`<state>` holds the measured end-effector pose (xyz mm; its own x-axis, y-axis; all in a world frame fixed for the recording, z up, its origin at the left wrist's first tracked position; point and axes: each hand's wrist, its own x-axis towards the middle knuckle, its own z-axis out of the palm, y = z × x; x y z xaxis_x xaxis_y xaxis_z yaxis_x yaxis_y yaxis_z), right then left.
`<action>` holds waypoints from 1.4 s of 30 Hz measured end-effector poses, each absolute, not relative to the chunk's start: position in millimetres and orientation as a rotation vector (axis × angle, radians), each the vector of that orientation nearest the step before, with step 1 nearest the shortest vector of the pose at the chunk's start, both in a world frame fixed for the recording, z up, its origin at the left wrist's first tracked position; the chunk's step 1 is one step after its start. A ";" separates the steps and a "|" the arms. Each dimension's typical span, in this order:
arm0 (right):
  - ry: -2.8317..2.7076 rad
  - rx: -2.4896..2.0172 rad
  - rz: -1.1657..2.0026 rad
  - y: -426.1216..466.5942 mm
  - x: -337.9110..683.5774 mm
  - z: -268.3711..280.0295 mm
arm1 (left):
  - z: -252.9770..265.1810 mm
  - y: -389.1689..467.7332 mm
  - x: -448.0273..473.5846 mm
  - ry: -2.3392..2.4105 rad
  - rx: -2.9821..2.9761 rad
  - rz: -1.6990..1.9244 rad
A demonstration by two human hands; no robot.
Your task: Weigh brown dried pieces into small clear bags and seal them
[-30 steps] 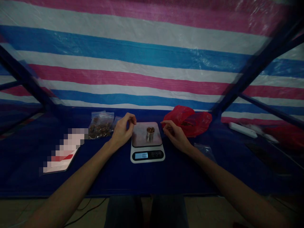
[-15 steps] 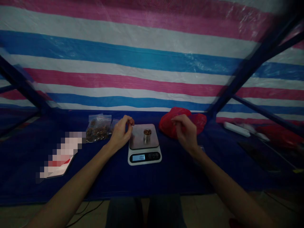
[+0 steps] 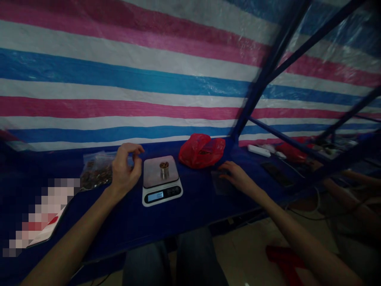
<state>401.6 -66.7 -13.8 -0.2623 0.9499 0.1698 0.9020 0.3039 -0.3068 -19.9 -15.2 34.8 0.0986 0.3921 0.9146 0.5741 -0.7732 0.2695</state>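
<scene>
On the blue tabletop stands a white digital scale with a steel plate, and its display reads 10.0. A small metal cup heaped with brown pieces is on the plate. My left hand hovers just left of the scale, fingers curled, thumb apart from them, nothing visible between. My right hand reaches low over a clear flat plastic bag, fingertips at its upper edge; whether they grip it is unclear. Behind that bag sits an opened red plastic bag with dark contents.
Clear zip bags of brown pieces lie behind my left hand. A phone-like slab, partly blurred out, is at left. A dark phone and a white device lie right, beyond a blue frame post. Another person's arm shows far right.
My view has turned to the right. My right hand has moved off from in front of the red bag and down to the clear bag. My left hand stays beside the scale.
</scene>
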 end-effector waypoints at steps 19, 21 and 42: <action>-2.654 -0.693 -0.047 -158.7 253.0 77.0 | 64.2 -121.0 49.6 -1.119 -3.563 -0.945; -2.676 -0.588 0.020 -157.9 243.2 75.9 | 69.3 -124.2 30.5 -1.196 -3.548 -0.846; -1.851 -0.928 0.770 -11.4 196.7 -1.7 | 7.6 -7.9 -28.2 -1.504 -2.552 -1.469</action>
